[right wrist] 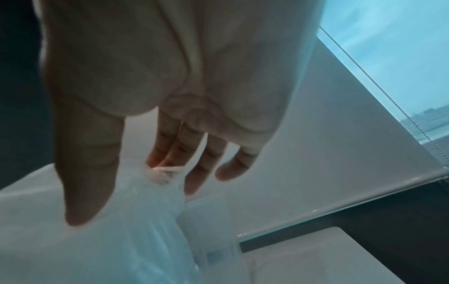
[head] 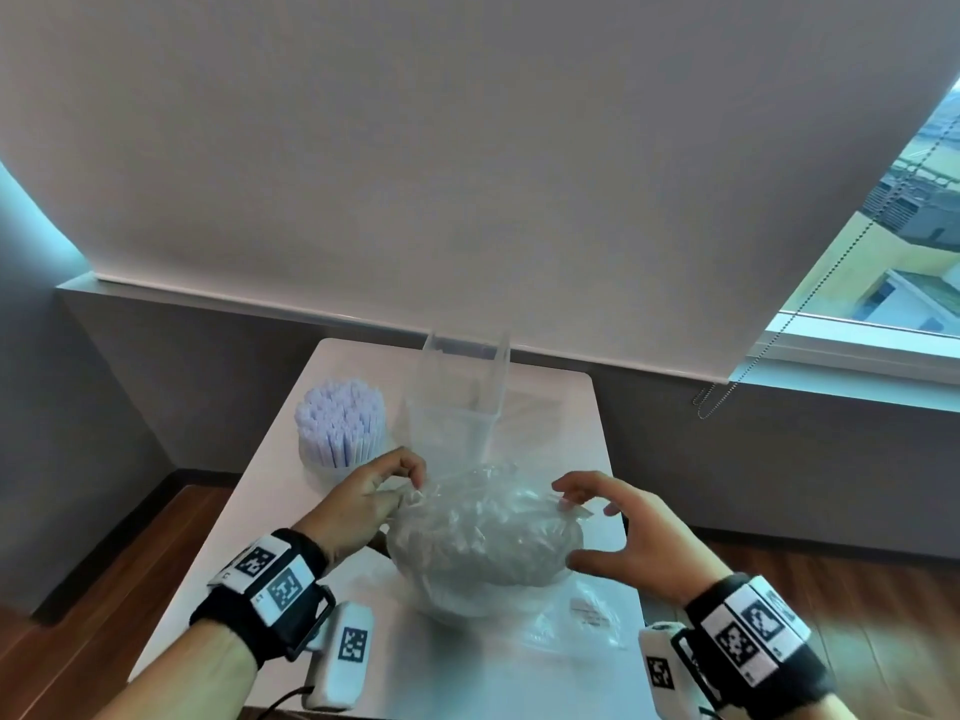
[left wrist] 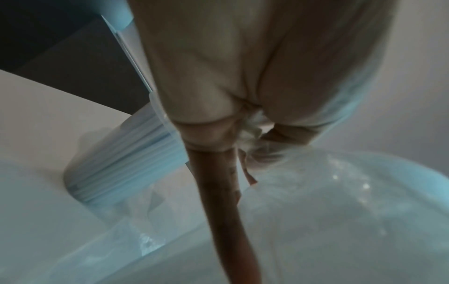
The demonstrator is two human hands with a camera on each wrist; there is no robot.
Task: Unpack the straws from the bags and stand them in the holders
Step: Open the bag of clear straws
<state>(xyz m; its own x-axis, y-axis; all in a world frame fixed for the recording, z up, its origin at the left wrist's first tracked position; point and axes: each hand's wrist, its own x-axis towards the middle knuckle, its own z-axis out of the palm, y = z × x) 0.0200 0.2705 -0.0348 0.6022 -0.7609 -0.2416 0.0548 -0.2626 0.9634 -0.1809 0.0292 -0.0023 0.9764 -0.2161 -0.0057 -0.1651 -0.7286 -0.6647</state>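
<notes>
Straws (head: 340, 426) stand bunched in a round holder at centre left of my head view; my left hand (head: 363, 504) pinches the clear bag (head: 483, 543) mid-frame, my right hand (head: 618, 532) spread beside it. Left wrist view: fingers (left wrist: 206, 132) clamped on plastic. Right wrist view: fingers (right wrist: 167, 142) loose, touching the bag's edge.

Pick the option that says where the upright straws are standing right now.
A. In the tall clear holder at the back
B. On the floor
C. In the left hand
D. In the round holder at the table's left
D: the white straws stand bunched in the round holder on the left of the table, while the tall clear holder behind the plastic bag shows none.
</notes>
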